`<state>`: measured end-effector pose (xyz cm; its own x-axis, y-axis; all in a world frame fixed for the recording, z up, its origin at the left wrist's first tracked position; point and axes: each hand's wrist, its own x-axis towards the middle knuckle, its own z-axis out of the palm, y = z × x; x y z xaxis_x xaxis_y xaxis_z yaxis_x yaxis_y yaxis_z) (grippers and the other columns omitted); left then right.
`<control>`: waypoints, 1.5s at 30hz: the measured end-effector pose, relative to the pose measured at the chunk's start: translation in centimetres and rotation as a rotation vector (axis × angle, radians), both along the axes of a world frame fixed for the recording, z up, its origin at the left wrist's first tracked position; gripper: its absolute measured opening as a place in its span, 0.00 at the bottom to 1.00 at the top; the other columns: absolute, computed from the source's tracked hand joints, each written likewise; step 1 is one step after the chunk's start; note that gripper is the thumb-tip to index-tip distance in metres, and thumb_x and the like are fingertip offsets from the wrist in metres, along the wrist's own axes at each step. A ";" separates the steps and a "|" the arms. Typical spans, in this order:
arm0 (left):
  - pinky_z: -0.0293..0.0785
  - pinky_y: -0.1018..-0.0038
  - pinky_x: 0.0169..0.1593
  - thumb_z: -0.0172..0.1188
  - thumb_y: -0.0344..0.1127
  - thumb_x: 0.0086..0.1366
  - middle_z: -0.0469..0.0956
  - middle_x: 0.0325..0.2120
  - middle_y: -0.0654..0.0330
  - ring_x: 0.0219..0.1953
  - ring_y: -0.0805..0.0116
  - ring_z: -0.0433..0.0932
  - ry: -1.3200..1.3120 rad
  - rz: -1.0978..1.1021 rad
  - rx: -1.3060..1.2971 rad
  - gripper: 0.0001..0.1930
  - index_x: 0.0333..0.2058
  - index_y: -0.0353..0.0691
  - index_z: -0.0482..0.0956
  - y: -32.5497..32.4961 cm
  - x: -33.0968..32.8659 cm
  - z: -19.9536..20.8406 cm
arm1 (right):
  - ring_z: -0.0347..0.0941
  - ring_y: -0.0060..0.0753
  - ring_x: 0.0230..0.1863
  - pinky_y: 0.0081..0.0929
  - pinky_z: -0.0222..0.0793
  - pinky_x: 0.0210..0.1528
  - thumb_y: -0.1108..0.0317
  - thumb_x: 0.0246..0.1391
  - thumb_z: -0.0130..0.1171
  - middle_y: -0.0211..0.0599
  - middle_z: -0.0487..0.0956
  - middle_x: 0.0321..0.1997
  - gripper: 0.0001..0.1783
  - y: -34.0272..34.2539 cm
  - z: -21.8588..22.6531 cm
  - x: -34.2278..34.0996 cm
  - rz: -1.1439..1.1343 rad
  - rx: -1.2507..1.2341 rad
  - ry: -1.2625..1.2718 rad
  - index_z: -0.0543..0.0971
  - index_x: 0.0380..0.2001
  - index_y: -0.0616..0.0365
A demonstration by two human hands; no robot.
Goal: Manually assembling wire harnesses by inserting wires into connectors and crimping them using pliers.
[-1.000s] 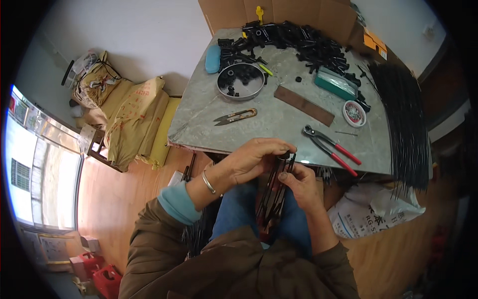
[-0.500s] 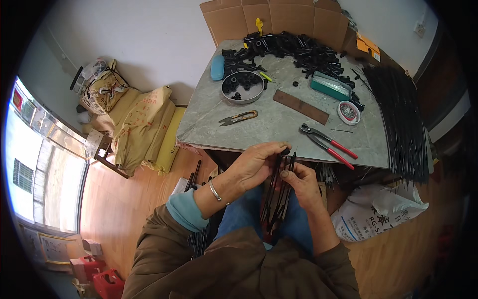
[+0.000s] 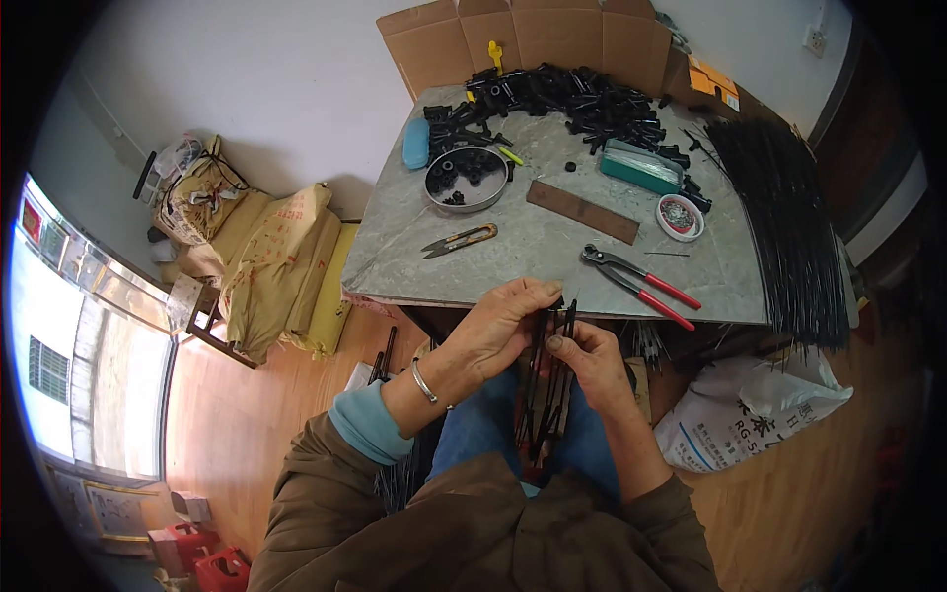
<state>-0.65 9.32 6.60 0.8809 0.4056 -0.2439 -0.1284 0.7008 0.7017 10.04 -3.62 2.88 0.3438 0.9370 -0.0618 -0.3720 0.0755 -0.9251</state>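
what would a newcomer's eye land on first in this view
Probably the left hand and right hand, holding slender black rods before the near edge of the grey table. Next, the heap of black parts on its far side, and the large sheaf of thin black strands along its right edge.

Tan sacks piled beside a white wall, red jugs on wooden flooring, upright cardboard
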 end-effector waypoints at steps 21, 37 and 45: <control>0.67 0.86 0.35 0.63 0.32 0.61 0.77 0.33 0.68 0.32 0.83 0.71 0.084 0.084 0.598 0.15 0.46 0.37 0.76 -1.4 -0.2 1.4 | 0.68 0.16 0.24 0.17 0.65 0.28 0.62 0.59 0.57 0.28 0.75 0.23 0.13 -1.3 0.2 -0.1 -0.197 -0.019 -0.055 0.78 0.32 0.64; 0.68 0.85 0.33 0.64 0.29 0.58 0.77 0.33 0.67 0.29 0.81 0.71 -0.022 -0.004 0.481 0.15 0.45 0.36 0.78 -1.3 -0.5 1.2 | 0.66 0.12 0.26 0.15 0.64 0.28 0.60 0.59 0.57 0.22 0.75 0.24 0.14 -2.3 1.2 1.7 0.044 -0.088 -0.271 0.79 0.29 0.62; 0.69 0.79 0.40 0.67 0.35 0.56 0.75 0.36 0.62 0.38 0.75 0.73 -0.137 -0.194 0.471 0.16 0.42 0.36 0.80 -0.4 -1.2 0.8 | 0.65 0.13 0.24 0.16 0.63 0.27 0.59 0.58 0.59 0.21 0.73 0.21 0.15 -2.6 1.3 1.7 0.195 -0.085 -0.173 0.78 0.26 0.61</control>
<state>-1.89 8.89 7.44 0.9616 0.2700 0.0486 -0.1407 0.3332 0.9323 11.70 -6.23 4.20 0.1699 0.9805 -0.0989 -0.2083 -0.0624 -0.9761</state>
